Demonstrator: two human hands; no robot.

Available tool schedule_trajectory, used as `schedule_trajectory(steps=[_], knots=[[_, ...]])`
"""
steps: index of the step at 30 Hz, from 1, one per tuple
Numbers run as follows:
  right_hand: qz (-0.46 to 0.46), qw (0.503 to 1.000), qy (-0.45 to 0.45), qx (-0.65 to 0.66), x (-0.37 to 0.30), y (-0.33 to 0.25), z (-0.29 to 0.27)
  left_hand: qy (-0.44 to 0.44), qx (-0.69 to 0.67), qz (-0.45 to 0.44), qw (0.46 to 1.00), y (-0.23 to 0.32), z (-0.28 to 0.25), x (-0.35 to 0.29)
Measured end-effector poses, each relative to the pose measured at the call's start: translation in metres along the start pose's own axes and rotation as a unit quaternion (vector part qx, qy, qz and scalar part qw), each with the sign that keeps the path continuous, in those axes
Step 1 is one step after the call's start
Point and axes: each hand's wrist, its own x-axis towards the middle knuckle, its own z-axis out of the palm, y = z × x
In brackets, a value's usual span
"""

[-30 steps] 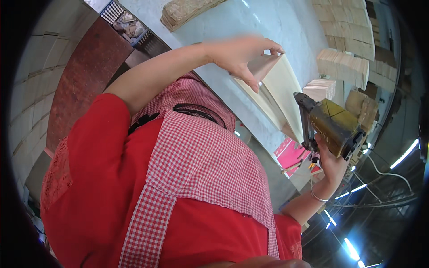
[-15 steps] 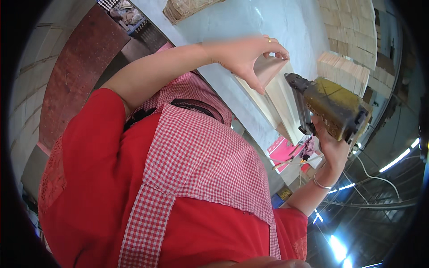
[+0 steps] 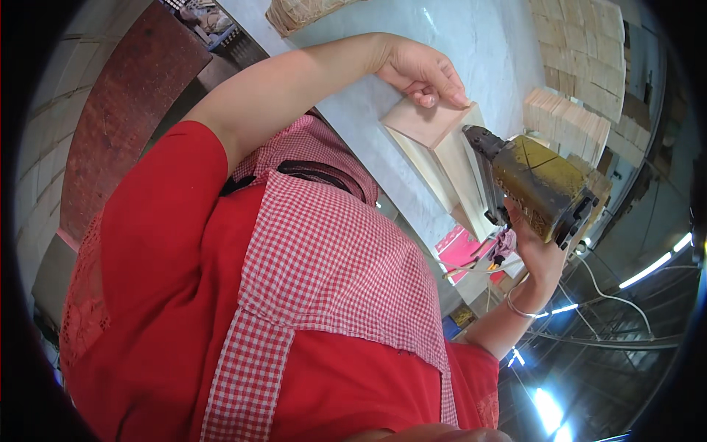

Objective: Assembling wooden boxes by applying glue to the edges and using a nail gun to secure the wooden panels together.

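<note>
A pale wooden box frame (image 3: 464, 173) with long narrow sides lies at the near edge of the table. A squarish wooden panel (image 3: 423, 125) sits across its end closest to my left hand. My left hand (image 3: 423, 72) is closed, its fingers curled and the fingertips pressed at the panel's far corner. In my right hand (image 3: 541, 250) is a worn yellow and black nail gun (image 3: 541, 177), gripped by its handle. The gun's nose is close beside the box's right side; whether it touches the wood I cannot tell.
The pale table (image 3: 486, 59) carries stacked thin wooden boards (image 3: 571, 118) on the right and a wrapped bundle (image 3: 302, 15) at the far left. Past the box lies a pink sheet (image 3: 456, 247) with small tools. A white hose (image 3: 611, 295) hangs on the right.
My left hand has gone from spread around the panel to curled at its corner. More of the panel's face now shows. The nail gun has shifted slightly left and down.
</note>
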Motion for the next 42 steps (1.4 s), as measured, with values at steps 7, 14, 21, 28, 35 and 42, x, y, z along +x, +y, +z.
schedule_trajectory(steps=[7, 14, 21, 28, 35, 42], knots=[[0.052, 0.999, 0.000, 0.011, -0.002, 0.008, 0.002, 0.000, -0.022, -0.018, 1.000, -0.001, -0.005, 0.007], [0.056, 0.998, -0.008, 0.025, 0.000, 0.002, 0.002, 0.038, -0.032, -0.047, 0.998, 0.003, 0.000, 0.007], [0.072, 0.997, -0.001, 0.026, 0.002, -0.002, 0.003, 0.103, -0.008, -0.065, 0.993, 0.010, 0.014, 0.002], [0.088, 0.995, -0.007, 0.040, 0.005, 0.001, 0.003, 0.201, 0.230, 0.030, 0.952, 0.005, 0.029, -0.011], [0.062, 0.998, -0.013, 0.023, 0.007, -0.002, 0.001, 0.225, 0.536, 0.169, 0.796, -0.008, 0.054, -0.036], [0.059, 0.998, -0.003, 0.036, 0.003, 0.003, 0.005, 0.212, 0.562, 0.187, 0.777, -0.005, 0.052, -0.031]])
